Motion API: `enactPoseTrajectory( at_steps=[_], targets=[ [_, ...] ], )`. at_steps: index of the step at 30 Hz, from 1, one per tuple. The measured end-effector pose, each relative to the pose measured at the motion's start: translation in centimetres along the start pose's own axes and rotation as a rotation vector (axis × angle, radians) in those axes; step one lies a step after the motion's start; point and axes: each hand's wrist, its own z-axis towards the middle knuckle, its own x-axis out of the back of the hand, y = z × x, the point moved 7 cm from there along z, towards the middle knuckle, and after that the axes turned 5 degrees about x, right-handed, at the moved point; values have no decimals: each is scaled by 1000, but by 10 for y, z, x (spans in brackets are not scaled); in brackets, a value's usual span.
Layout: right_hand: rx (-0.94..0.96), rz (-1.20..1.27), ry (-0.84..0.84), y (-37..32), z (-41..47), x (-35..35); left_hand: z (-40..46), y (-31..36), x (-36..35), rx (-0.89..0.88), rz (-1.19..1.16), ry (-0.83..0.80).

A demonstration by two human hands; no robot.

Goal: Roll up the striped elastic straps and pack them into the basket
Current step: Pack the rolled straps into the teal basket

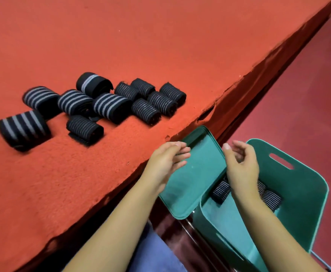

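Both hands, left hand (pixel 166 158) and right hand (pixel 241 163), are hovering empty, grips spread, over the basket (pixel 302 193); rolled straps (pixel 111 105) crowding the counter (pixel 160 46) edge risk unrolling.

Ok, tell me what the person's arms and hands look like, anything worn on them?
Both forearms are bare up to the picture's edge: no sleeves show. The left hand and right hand wear no gloves, and no rings, watch or wristbands are visible. The right thumbnail is short and unpainted. Blue fabric lies under the left forearm, probably clothing.

Place: a packing workbench, the sort found in a small workshop.
Evidence: orange felt-covered table (pixel 121 36) with a frayed edge; batch of rolled straps (pixel 109 104) on it; green basket (pixel 298 189) just beside that edge.
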Motion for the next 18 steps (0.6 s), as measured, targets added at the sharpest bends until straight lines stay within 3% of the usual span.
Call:
enactPoseTrajectory(
  at_steps=[3,6,9,12,14,18],
  targets=[
    [151,-55,-169,-48,3,-51,-5,36,40,-120,-64,137],
    [208,-141,-384,-66,7,-119,-13,70,95,-288,-16,377],
    [176,-228,-520,-68,16,-177,-22,88,157,-374,73,696],
    [112,-299,-542,-66,28,-205,-27,92,202,-345,225,980],
    [90,-352,-547,-64,30,-214,-25,91,218,-245,317,1038],
    [73,-424,-585,-63,25,-220,-3,92,232,-150,417,950]
  ],
)
